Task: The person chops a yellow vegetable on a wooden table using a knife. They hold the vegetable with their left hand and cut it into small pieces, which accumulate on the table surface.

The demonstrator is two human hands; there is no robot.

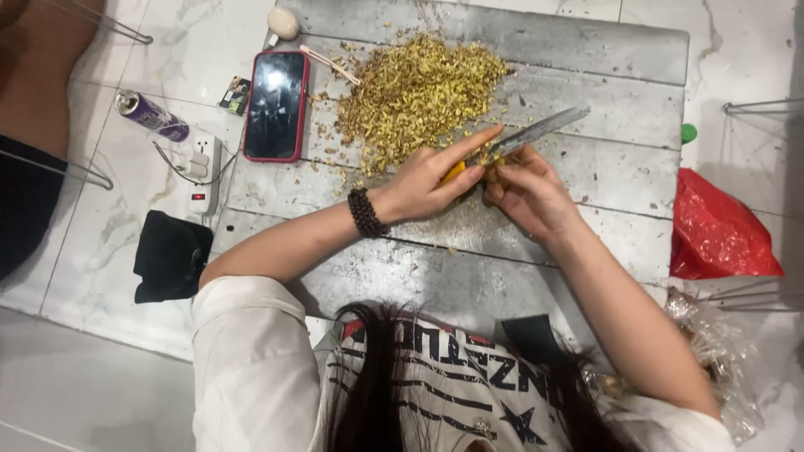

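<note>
Grey board (586, 109) serves as cutting surface. Left hand (431, 180) pinches a small yellow piece (453, 172), index finger laid along it as a guide. Right hand (528, 191) is closed around the knife (536, 131) (handle hidden), blade angled past the chopped pile (419, 92).

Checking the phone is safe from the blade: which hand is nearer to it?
Left. The left hand lies to the right of the phone, across the chopped pile; the right hand, holding the knife, is farther right.
</note>
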